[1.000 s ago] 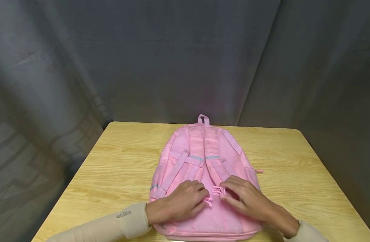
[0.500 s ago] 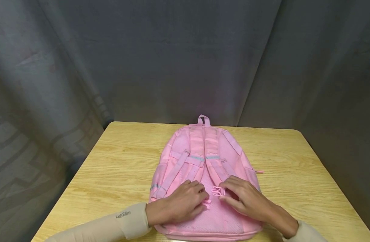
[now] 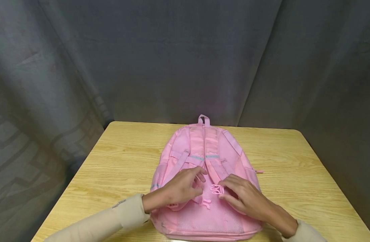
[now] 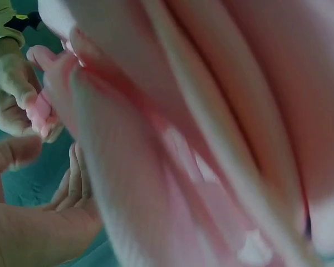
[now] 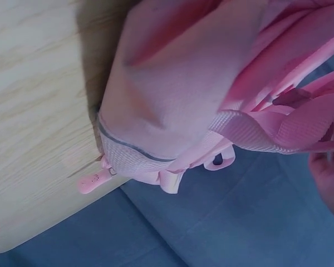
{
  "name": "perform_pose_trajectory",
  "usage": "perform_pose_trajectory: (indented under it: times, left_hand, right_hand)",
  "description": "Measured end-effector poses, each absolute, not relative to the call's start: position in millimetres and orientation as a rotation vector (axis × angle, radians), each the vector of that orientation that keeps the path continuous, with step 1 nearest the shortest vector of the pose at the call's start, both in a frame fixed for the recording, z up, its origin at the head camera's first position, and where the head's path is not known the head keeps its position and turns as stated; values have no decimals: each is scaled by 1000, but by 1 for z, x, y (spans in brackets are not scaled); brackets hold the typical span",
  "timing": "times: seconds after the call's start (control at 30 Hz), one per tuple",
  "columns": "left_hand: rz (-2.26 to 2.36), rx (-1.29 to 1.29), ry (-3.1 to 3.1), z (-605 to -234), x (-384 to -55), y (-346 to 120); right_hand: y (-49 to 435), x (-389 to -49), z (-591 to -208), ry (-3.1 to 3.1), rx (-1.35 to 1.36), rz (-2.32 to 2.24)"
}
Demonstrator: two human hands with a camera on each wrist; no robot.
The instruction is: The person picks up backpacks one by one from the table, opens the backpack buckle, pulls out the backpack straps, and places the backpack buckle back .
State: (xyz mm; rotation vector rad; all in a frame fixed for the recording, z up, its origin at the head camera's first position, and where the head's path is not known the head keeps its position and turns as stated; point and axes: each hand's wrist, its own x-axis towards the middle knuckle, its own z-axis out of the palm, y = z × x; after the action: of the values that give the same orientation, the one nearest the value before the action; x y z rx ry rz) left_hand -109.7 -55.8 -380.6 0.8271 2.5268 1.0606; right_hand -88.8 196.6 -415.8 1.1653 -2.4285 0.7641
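A pink backpack [image 3: 209, 222] lies with its straps facing up. My right hand [image 3: 244, 195] pinches a pink side-release buckle's pronged half [image 3: 216, 189] between thumb and fingers, prongs pointing left. In the left wrist view the right hand [image 4: 14, 92] also shows with this pink buckle half [image 4: 40, 114]. My left hand [image 3: 186, 185] hovers over the left strap, thumb and fingers apart with nothing between them. Below its fingertips a second pink buckle piece [image 3: 206, 203] lies on the mesh back panel. At the right wrist view's edge, the right hand [image 5: 331, 181] is partly cut off beside the webbing strap [image 5: 256, 133].
The backpack rests on a wood-grain table [image 3: 121, 161] in front of a grey curtain [image 3: 178, 60]. Its top handle [image 3: 203, 118] points toward the far edge. A pink zipper pull [image 3: 259, 171] sticks out at the right side.
My left hand has let go of the buckle piece and moved up and slightly left, its fingers spreading. The right hand stays nearly in place with its buckle half.
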Motion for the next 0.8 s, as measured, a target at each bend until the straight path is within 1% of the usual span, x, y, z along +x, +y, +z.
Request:
perform_pose_trajectory:
  times: [0.17, 0.3, 0.6, 0.8]
  left_hand:
    - [1359, 591, 2320, -383, -110, -49]
    - [1511, 452, 2179, -387, -110, -43]
    - [1713, 219, 1880, -393, -105, -35]
    - [1793, 137, 1774, -397, -103, -31]
  right_hand:
    - [196, -90, -416, -2394, 1171, 776]
    - [196, -90, -416, -2384, 1163, 776]
    - [196, -88, -417, -2377, 1143, 782]
    - [195, -89, -419, -2355, 1152, 782]
